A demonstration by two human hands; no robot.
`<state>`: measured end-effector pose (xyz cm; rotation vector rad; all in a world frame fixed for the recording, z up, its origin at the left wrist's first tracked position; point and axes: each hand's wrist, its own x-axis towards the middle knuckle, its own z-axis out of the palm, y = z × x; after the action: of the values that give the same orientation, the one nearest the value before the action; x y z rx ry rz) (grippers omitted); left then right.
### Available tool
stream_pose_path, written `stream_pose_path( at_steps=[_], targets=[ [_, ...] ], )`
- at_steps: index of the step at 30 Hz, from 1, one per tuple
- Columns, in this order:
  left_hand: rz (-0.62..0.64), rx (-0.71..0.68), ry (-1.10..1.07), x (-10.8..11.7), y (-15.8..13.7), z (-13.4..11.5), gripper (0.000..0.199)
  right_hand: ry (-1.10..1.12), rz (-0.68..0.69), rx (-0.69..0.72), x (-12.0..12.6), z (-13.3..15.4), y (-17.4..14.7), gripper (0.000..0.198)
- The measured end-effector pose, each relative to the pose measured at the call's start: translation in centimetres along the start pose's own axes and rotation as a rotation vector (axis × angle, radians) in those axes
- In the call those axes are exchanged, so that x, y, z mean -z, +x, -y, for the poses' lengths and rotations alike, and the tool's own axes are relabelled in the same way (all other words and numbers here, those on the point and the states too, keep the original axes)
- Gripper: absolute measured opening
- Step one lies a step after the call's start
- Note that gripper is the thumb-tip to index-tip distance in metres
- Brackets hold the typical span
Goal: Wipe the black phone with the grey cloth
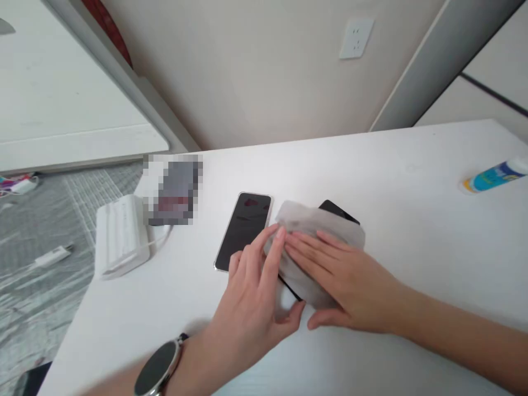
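Observation:
A thin whitish-grey wipe (303, 216) lies over a dark phone-like device (336, 209), so only the device's far black corner and a near edge show. My right hand (344, 278) rests flat on the wipe with its fingers stretched together and pointing left. My left hand (258, 297) grips the left end of the covered device, fingers at the far side and thumb at the near edge. Just left of it lies a phone (246, 225) with a black screen and a clear rim, apart from the covered device. A round-faced watch (158, 369) is on my left wrist.
On the white table's (391, 170) left edge sits a white block-shaped device (121, 234) with a cable (163, 237). Behind it is a pixelated dark object (177, 192). A blue-and-white tube (497, 177) is at the far right. A wall socket (357, 38) is above.

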<state>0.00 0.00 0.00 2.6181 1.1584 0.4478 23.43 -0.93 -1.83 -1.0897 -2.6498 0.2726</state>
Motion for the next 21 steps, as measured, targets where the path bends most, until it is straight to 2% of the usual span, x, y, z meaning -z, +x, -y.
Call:
stream_pose_path(
  at_steps=[2, 4, 8, 9, 10, 12, 14, 15, 18, 19, 21],
  targets=[
    [-0.008, 0.006, -0.005, -0.1, 0.0, 0.0, 0.114, -0.07, -0.028, -0.152, 0.1, -1.0, -0.1, 0.108],
    [-0.011, 0.011, -0.01, -0.2, 0.1, 0.0, 0.113, -0.108, -0.034, -0.215, 0.3, -1.0, -0.4, 0.115],
    [-0.011, 0.009, -0.002, -0.2, 0.2, 0.1, 0.113, 0.022, 0.072, 0.008, 0.2, 0.8, -0.8, 0.118],
    [-0.009, 0.013, -0.001, -0.1, 0.2, 0.1, 0.112, 0.038, 0.081, 0.027, 0.1, 1.0, -0.8, 0.116],
    [-0.01, 0.014, -0.002, -0.1, 0.2, 0.1, 0.112, 0.027, 0.072, 0.001, 0.1, 1.0, -0.8, 0.114],
    [-0.015, 0.014, -0.008, 0.0, 0.2, 0.1, 0.111, -0.057, 0.016, -0.153, 0.1, 0.6, -0.8, 0.111],
    [-0.013, 0.015, -0.016, 0.0, 0.2, 0.1, 0.112, -0.126, -0.024, -0.259, 0.1, 0.4, -0.9, 0.115],
    [-0.009, 0.019, -0.016, 0.0, 0.2, 0.1, 0.113, -0.127, -0.02, -0.237, 0.1, 0.5, -0.9, 0.117],
    [0.009, 0.023, -0.005, -0.1, 0.1, 0.1, 0.115, -0.051, 0.064, -0.002, 0.1, 1.0, -0.9, 0.118],
    [0.01, 0.02, -0.005, -0.2, 0.0, 0.1, 0.114, -0.04, 0.08, 0.031, 0.1, 1.0, -0.9, 0.116],
    [-0.001, 0.012, -0.011, -0.3, -0.1, 0.2, 0.111, -0.075, 0.053, -0.055, 0.2, 0.5, -0.8, 0.111]
  ],
)
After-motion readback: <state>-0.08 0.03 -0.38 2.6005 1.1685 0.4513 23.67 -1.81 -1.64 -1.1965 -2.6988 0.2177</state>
